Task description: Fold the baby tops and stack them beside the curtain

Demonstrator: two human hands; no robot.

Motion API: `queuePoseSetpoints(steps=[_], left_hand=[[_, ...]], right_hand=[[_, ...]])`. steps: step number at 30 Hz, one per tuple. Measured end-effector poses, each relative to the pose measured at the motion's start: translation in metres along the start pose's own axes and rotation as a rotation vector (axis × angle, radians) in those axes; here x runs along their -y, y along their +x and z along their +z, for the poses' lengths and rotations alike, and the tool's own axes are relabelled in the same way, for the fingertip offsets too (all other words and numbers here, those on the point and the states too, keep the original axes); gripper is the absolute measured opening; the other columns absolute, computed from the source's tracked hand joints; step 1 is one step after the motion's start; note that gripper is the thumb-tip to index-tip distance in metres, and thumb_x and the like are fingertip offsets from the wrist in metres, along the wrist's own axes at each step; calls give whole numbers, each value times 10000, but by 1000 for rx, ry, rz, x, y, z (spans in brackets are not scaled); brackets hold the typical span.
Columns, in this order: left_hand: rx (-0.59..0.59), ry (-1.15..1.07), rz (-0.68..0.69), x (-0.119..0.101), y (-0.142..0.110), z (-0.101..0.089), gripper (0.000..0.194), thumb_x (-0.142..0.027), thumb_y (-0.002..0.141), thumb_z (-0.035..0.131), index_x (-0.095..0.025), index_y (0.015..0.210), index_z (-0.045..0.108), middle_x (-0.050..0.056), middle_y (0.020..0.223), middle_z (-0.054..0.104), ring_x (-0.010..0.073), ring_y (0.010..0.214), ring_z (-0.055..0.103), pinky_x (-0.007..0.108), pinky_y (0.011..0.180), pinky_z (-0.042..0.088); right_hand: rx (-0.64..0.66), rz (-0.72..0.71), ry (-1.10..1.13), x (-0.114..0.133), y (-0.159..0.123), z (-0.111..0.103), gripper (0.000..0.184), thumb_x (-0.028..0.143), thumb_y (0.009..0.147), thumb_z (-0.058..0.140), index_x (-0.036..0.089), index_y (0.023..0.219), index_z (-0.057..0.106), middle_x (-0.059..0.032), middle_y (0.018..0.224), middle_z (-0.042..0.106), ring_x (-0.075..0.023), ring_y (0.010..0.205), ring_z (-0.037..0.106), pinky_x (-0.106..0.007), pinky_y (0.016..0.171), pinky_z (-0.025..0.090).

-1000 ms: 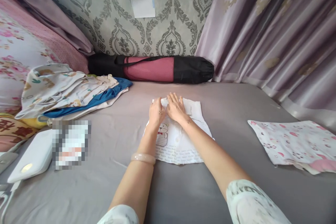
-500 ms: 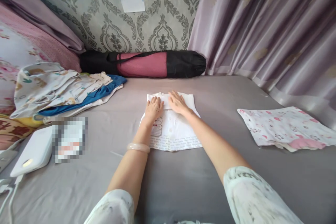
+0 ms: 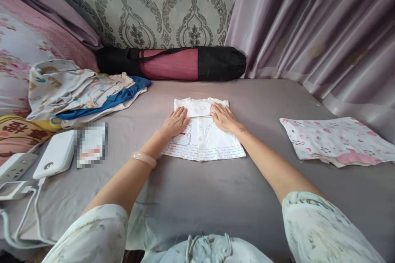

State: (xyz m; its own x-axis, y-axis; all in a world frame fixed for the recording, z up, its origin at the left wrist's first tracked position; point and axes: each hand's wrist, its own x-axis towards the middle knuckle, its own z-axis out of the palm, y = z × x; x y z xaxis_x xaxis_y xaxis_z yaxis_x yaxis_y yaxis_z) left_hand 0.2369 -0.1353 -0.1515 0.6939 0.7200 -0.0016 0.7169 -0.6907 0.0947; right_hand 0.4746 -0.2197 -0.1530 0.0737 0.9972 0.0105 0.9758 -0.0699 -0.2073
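Observation:
A small white shirt (image 3: 205, 144) lies flat on the grey bed sheet, with a bear drawing on its left side, buttons down the middle and rows of printed text along its near edge. Its far part is folded over into a band (image 3: 197, 109). My left hand (image 3: 176, 122) rests palm down on the shirt's left side, fingers stretched toward the fold. On the right side, my right hand (image 3: 224, 117) also lies flat, its fingertips on the end of the folded band. Neither hand grips the cloth.
A folded pink-and-white patterned cloth (image 3: 336, 139) lies at right. At left are a heap of clothes (image 3: 83, 90), a white power bank (image 3: 55, 152), a blurred-out item (image 3: 91, 144) and a power strip (image 3: 15, 166) with cables. A rolled mat in a bag (image 3: 169, 64) lies along the wall.
My hands have moved apart from the middle of the shirt's far edge to its two sides, fingers now flat. The folded band shows more fully. The camera view has tilted down.

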Motion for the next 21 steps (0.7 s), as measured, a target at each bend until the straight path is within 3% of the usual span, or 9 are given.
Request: queuePoseSetpoints(steps=[3, 6, 9, 11, 16, 21], left_hand=[[-31, 38, 19, -8, -13, -10, 612, -420, 990, 260, -63, 1487, 293, 169, 1579, 219, 273, 1472, 155, 468, 1188, 116], [-72, 44, 153, -24, -43, -13, 618, -452, 995, 248, -99, 1502, 271, 155, 1580, 219, 246, 1476, 141, 460, 1195, 80], [-11, -11, 293, -41, -77, -6, 667, -528, 990, 200, -114, 1511, 252, 141, 1580, 223, 232, 1478, 127, 442, 1198, 109], [30, -33, 313, -48, -91, -1, 703, -559, 984, 180, -100, 1513, 239, 150, 1582, 201, 241, 1478, 114, 455, 1195, 127], [56, -31, 301, -51, -96, 6, 728, -574, 981, 169, -82, 1514, 226, 159, 1585, 170, 252, 1478, 102, 478, 1194, 120], [58, -69, 290, -49, -92, 5, 737, -592, 973, 207, -96, 1517, 225, 157, 1586, 180, 266, 1478, 101, 486, 1194, 120]], right_hand=[[-27, -40, -19, 8, -16, -10, 584, 366, 996, 217, 110, 1520, 254, -107, 1603, 166, -221, 1476, 106, -428, 1193, 46], [-31, -163, -33, 26, -51, -16, 583, 388, 998, 246, 134, 1523, 248, -99, 1611, 124, -223, 1481, 61, -446, 1194, 28], [13, -315, -15, 45, -89, -13, 590, 424, 1002, 258, 158, 1528, 240, -93, 1611, 121, -223, 1481, 58, -454, 1198, 50], [47, -359, -1, 53, -106, -7, 588, 422, 1003, 261, 166, 1531, 228, -97, 1606, 140, -231, 1479, 78, -483, 1195, 78], [28, -351, -6, 55, -112, 7, 571, 381, 1006, 267, 148, 1527, 239, -115, 1596, 172, -241, 1475, 108, -514, 1192, 77], [37, -352, 30, 53, -108, 7, 581, 400, 1004, 295, 143, 1523, 253, -124, 1593, 176, -252, 1474, 109, -519, 1192, 79]])
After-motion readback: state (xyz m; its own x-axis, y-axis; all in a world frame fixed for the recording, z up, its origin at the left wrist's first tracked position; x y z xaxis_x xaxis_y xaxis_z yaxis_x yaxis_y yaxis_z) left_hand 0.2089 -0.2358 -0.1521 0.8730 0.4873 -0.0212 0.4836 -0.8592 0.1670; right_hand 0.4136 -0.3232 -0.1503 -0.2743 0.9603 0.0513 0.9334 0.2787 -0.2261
